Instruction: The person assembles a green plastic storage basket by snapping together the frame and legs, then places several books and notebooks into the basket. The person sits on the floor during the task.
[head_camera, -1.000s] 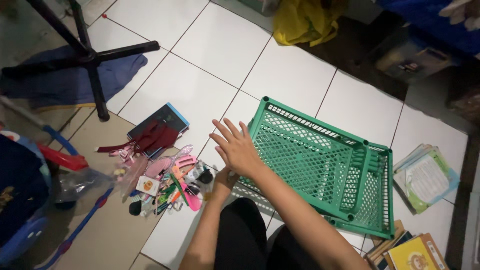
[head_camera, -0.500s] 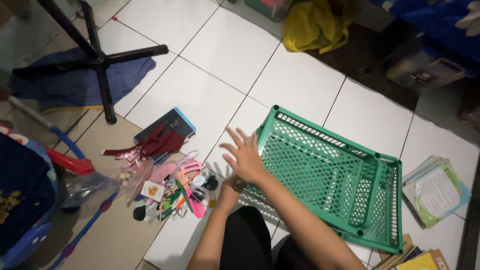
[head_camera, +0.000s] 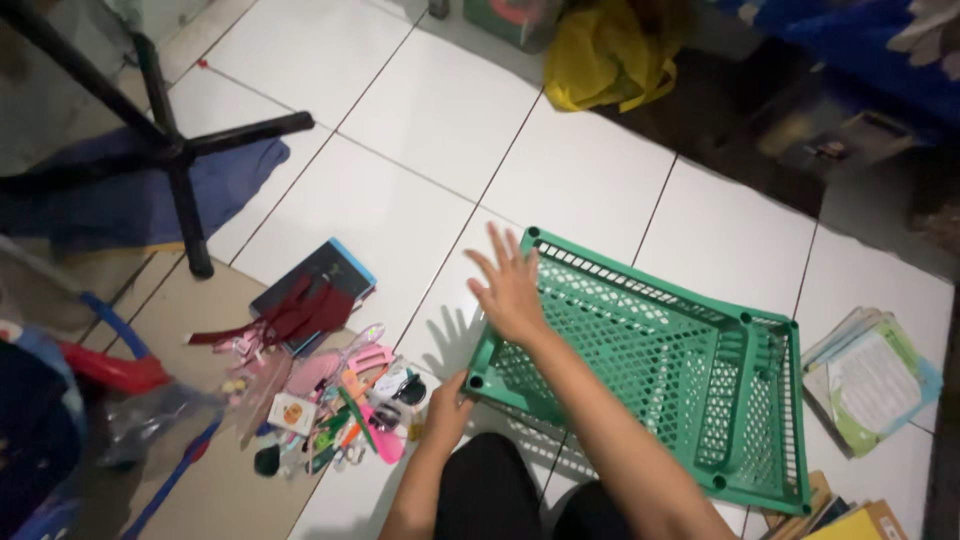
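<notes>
Basket: green mesh basket (head_camera: 650, 350), tilted on the white tile floor (head_camera: 440, 110), centre-right of frame.
Right hand (head_camera: 512, 290): fingers spread, resting on the basket's left rim.
Left hand (head_camera: 447, 402): at the basket's lower-left corner; grip unclear.
Clutter: small items (head_camera: 340, 390), lower left.

Left hand (head_camera: 447, 408): fingers tucked under the basket (head_camera: 640, 360) corner, so grip can't be confirmed. Right hand (head_camera: 513, 290) covers part of the basket's near-left rim. Both forearms run off the bottom edge. Pile (head_camera: 340, 400) of small items is too small and dim to sort piece by piece. Books (head_camera: 845, 520) are cut by the bottom edge; the yellow bag (head_camera: 605, 50) and black stand (head_camera: 150, 130) by the top. Blue-red object (head_camera: 60, 400) at left is blurred, clipped and unidentifiable.
</notes>
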